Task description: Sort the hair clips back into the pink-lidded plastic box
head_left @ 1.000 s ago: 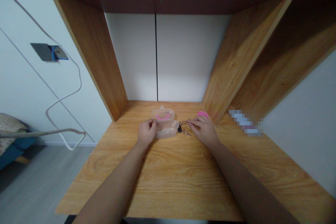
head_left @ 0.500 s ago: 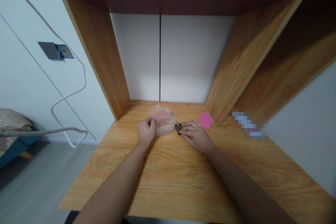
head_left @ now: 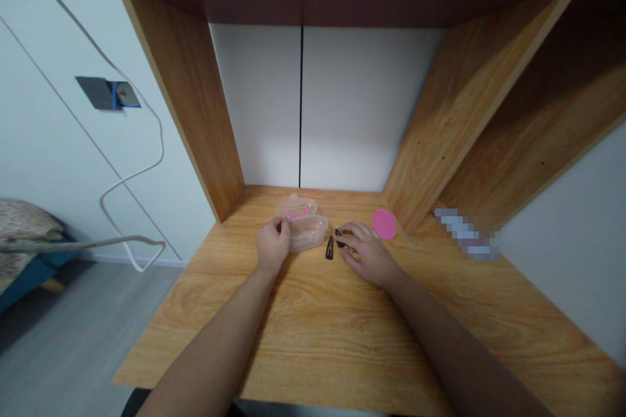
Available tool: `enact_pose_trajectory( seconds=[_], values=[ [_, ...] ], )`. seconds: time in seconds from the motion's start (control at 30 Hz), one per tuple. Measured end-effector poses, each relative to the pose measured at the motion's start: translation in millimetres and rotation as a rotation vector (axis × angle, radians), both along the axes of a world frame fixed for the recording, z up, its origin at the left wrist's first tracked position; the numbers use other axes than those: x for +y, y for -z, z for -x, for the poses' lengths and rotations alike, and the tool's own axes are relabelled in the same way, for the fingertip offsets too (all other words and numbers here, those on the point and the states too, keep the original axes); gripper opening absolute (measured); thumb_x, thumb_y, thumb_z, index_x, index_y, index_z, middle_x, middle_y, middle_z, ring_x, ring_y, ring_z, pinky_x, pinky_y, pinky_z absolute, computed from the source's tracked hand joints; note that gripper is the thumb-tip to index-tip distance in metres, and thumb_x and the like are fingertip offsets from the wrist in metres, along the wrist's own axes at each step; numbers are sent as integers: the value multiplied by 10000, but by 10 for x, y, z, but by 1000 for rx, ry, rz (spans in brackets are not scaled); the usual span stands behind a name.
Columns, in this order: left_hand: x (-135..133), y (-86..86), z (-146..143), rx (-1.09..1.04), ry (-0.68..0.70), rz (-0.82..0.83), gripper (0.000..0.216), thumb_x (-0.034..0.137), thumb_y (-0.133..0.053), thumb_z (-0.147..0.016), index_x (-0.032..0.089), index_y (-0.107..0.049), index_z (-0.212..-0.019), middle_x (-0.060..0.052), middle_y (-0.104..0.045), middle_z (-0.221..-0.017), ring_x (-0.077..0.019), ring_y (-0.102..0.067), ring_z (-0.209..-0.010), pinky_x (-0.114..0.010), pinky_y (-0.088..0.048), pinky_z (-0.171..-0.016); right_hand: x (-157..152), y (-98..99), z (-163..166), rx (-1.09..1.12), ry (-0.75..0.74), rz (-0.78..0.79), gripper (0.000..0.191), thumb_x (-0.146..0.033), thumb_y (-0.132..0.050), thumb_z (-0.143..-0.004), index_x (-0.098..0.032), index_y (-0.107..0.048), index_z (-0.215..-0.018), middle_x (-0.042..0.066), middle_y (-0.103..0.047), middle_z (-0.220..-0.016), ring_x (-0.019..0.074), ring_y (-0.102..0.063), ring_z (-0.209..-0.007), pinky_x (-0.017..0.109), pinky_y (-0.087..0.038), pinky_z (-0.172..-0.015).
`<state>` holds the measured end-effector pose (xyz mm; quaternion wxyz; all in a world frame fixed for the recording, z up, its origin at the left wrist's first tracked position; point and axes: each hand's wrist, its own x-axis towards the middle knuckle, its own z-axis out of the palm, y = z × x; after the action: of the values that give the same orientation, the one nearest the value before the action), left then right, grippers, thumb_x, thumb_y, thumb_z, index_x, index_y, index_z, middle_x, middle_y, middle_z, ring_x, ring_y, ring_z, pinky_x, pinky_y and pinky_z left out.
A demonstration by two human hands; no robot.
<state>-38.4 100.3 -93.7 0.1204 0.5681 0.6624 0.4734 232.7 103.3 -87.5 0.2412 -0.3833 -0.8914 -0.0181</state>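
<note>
A: Left hand (head_left: 274,244) first. What do we log?
B: We log it curled tight, thumb and fingers pinched on the near-left rim of the clear oval plastic box (head_left: 309,233). The box stands on the light wooden desk (head_left: 317,326), toward the back, just ahead of that hand.
A: Lid?
B: We see the clear lid with a pink handle (head_left: 296,210) lying flat right behind the box. Touching it or just apart, we cannot tell.
A: Right hand (head_left: 368,253)?
B: Palm down on the desk, fingers stretched toward the box, fingertips over a few small dark and brownish hair clips (head_left: 342,238). Whether it pinches one we cannot tell; the fingers hide that.
A: The loose one?
B: A black teardrop-shaped snap hair clip (head_left: 329,247) lies flat on the desk alone, between the box and the right hand, just beside the fingertips. As far as we see, it touches neither.
A: Anything else?
B: We mark a pink rounded plastic piece (head_left: 384,223) just behind the right hand, near the slanted wooden side panel (head_left: 440,117). There is a grey wall socket (head_left: 105,92) far left.
</note>
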Motion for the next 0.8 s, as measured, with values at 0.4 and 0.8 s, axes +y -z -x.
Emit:
enact_pose_trajectory(
  seconds=[0.4,0.8],
  values=[
    [3,-9,-2,-28,-6,26,334,288,-461,-896,171,-769,-845,-82,-756,-790,-214,-686,-759,-260,-419,-664,14,26,-16,-65,46,0,234,-333,-630,-927,-286,-757,-1117,89,-684,-1106,267,-558,-1110,484,-418,-986],
    [-5,-6,4,1,3,-6,356,314,-447,-913,166,-753,-807,-74,-734,-748,-193,-645,-694,-255,-356,-605,34,-2,-26,143,22,-92,227,-192,-590,-951,-248,-723,-1126,58,-759,-1070,235,-660,-985,416,-478,-898]
  ],
)
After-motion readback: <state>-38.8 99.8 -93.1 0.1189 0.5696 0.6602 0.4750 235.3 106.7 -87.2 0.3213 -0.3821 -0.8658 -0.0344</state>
